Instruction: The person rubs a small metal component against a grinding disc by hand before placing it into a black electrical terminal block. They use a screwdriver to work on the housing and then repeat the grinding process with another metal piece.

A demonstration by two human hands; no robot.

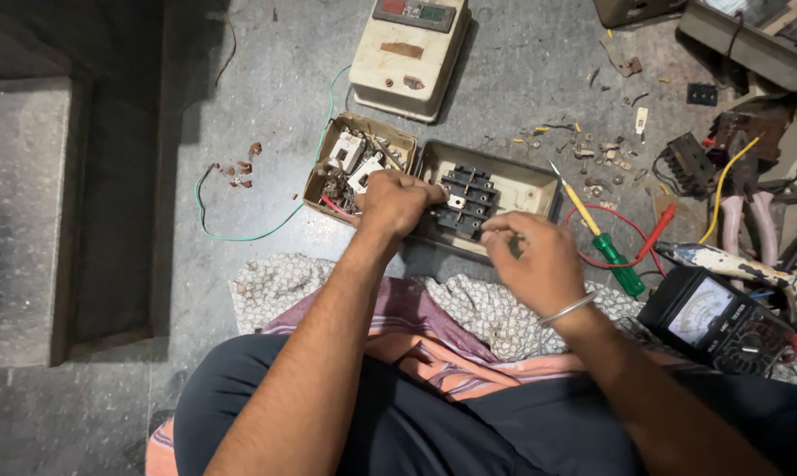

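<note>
The black contact block [469, 201] sits in the open beige case [504, 189] at frame centre, and the left hand [397, 201] is clenched over the block's left end, pinning it, while the right hand [532, 257] pinches something small at the case's near edge; what it is I cannot tell. To do this well, I judge the left grip should stay firm so the block does not shift as the right fingers work. Left of it lies a parts tray [356, 163], right a green-handled screwdriver [601, 240] and a meter [714, 319] at lower right.
</note>
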